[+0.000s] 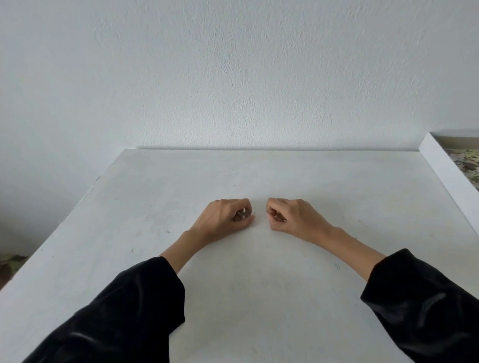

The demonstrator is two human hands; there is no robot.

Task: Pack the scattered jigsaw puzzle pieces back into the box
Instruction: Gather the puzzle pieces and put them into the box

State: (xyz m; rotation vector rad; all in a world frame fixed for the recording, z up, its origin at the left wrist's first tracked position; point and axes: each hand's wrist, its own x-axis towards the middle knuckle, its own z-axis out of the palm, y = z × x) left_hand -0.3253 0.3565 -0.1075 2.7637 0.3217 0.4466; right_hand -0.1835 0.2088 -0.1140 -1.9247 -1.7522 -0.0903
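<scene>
Puzzle pieces (478,168) already fill most of what shows of the white box (456,184), which sits against the wall at the table's right edge and runs out of frame. Well to the left of the box, near the middle of the white table (175,186), both hands rest curled into loose fists. The left hand (224,219) has its fingers closed narrowly around a few dark pieces that peek out between fingers and thumb. The right hand (289,216), the nearer of the two to the box, is pinched shut as well, with a thin dark edge showing at its fingertips; it looks like one or two pieces, though I cannot be sure.

The risk I see is on the carry across to the box: small flat pieces held this loosely could slip out and skitter off the table, or miss the box's near wall.

How many pieces each fist holds is hidden. The box's far side and right end are cut off, and a blurred mottled patch (1,266) lies on the floor, farthest from the box.
</scene>
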